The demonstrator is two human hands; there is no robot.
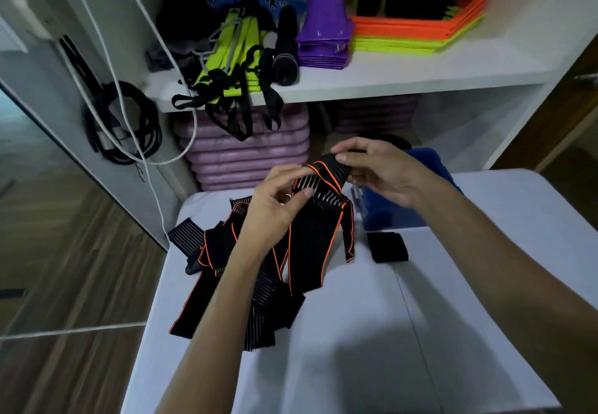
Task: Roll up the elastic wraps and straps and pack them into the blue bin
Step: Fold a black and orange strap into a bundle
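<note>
A white table (372, 332) fills the near view, two bare forearms reaching over it. Toward twelve o'clock, both hands lift one black elastic wrap (318, 219) with orange edging — the left hand (275, 206) pinches its upper edge, the right hand (378, 171) grips the top fold. Its tail hangs to a heap of wraps (226, 284) at ten o'clock. The blue bin (398, 209) stands at one o'clock, partly behind the right hand, with a small black roll (387, 247) just before it.

I see the wrap (310, 239) is black ribbed elastic cloth, matt, with orange stitched edges. The table (420, 332) looks smooth white plastic. The bin (430, 162) is blue plastic, the cone (324, 9) glossy purple plastic.
</note>
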